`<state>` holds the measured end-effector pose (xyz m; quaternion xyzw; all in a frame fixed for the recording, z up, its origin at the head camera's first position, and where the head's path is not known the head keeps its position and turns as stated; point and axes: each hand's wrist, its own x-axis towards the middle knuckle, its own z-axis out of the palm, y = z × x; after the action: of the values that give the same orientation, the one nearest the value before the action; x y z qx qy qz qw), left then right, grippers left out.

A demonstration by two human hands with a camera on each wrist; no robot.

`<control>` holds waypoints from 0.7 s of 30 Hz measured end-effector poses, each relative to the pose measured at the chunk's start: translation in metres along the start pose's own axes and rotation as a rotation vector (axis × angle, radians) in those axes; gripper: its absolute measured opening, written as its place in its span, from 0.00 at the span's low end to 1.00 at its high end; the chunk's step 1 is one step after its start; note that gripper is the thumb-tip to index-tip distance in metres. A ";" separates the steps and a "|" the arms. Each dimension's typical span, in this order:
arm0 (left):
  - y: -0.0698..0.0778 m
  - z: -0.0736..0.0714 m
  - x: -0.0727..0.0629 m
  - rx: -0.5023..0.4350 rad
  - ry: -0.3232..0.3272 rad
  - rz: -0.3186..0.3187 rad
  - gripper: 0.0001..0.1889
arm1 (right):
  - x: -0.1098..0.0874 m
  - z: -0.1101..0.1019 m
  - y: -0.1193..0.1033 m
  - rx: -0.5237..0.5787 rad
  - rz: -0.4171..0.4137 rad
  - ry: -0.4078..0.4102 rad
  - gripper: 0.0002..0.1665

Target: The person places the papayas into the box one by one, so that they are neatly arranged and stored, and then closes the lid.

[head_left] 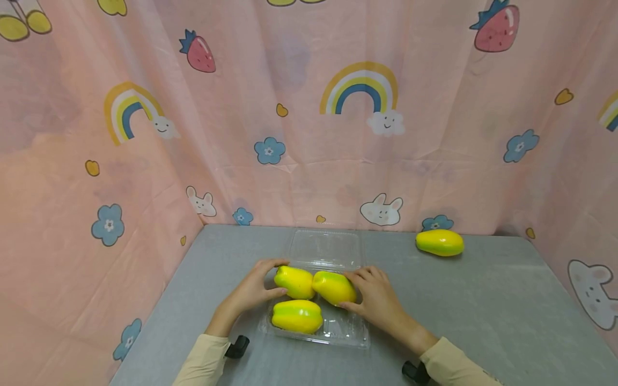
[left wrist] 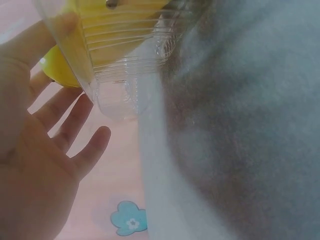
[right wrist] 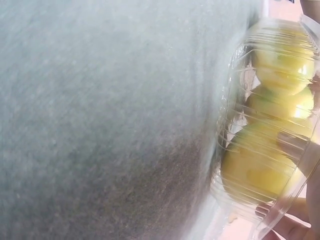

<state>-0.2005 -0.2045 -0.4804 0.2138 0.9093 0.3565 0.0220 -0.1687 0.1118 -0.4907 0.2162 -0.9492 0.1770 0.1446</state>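
Note:
A clear plastic clamshell box point(head_left: 338, 339) lies open on the grey table, its lid point(head_left: 325, 247) folded back toward the curtain. Inside it are three yellow-green papayas. My left hand point(head_left: 253, 287) holds the back-left papaya point(head_left: 295, 283) by its left end, thumb on the near side and fingers on the far side. Around the right end of the back-right papaya point(head_left: 334, 288), my right hand point(head_left: 379, 297) curls its thumb and fingers. The front papaya point(head_left: 296, 316) lies in the box's front left. In the right wrist view, the box wall point(right wrist: 235, 125) covers the fruit.
Another papaya point(head_left: 440, 243) lies at the table's back right, near the curtain. A pink printed curtain point(head_left: 299, 187) closes off the back and both sides of the grey table point(head_left: 483, 300).

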 end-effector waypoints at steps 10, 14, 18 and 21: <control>0.001 0.001 0.002 -0.012 -0.002 -0.010 0.32 | 0.000 0.000 0.001 0.021 -0.007 0.017 0.42; 0.001 0.001 0.002 -0.012 0.000 -0.020 0.32 | 0.000 0.000 0.001 0.020 0.001 0.000 0.42; 0.002 0.001 0.003 -0.007 0.005 -0.020 0.31 | 0.000 -0.001 0.001 0.027 0.011 -0.011 0.42; 0.003 0.001 0.003 -0.007 0.007 -0.023 0.31 | 0.000 -0.001 0.001 0.038 0.012 -0.006 0.41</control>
<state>-0.2024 -0.2006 -0.4795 0.2019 0.9105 0.3600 0.0235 -0.1693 0.1131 -0.4903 0.2137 -0.9474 0.1952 0.1364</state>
